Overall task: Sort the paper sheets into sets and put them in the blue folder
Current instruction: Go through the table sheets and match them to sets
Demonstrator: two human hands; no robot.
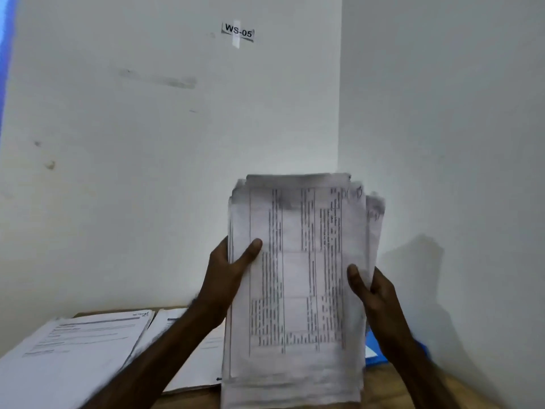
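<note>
Head view, one frame, some motion blur on the paper.

**State.** A thick stack of paper sheets (pixel 298 276) stands upright in the lower centre of the frame, printed table facing the camera. Its top edges are uneven and several sheets are offset to the right.
- The left hand (pixel 227 273) grips the stack's left edge, thumb across the front and fingers hidden behind.
- The right hand (pixel 374 290) grips the right edge the same way, thumb on the front.
- Cannot tell whether the stack's bottom edge rests on the surface (pixel 392 388) or hangs just above it.

**Surroundings.**
- The blue folder (pixel 373 338) lies on the surface at lower right, mostly hidden behind the stack and the right wrist. Cannot tell whether it is open.
- Two piles of sheets are laid flat at lower left. The larger pile (pixel 73 343) is by the frame edge, and the second pile (pixel 200 367) is partly under the left forearm.
- A wall label (pixel 237 32) reading WS-05 is at top centre.

**Step, judged.** Sorting is under way. Two sets appear laid out, and the held stack looks unsorted or is being squared up. No sheets can be seen in the folder.

**Next move, judged.**
- Either tap the stack on the surface to even the edges, or peel off the front sheet with one thumb while the other hand bears the weight.
- A loose, misaligned stack of this thickness may fan or slip if either grip relaxes.
- Reaching the folder calls for a shift to the right.
</note>
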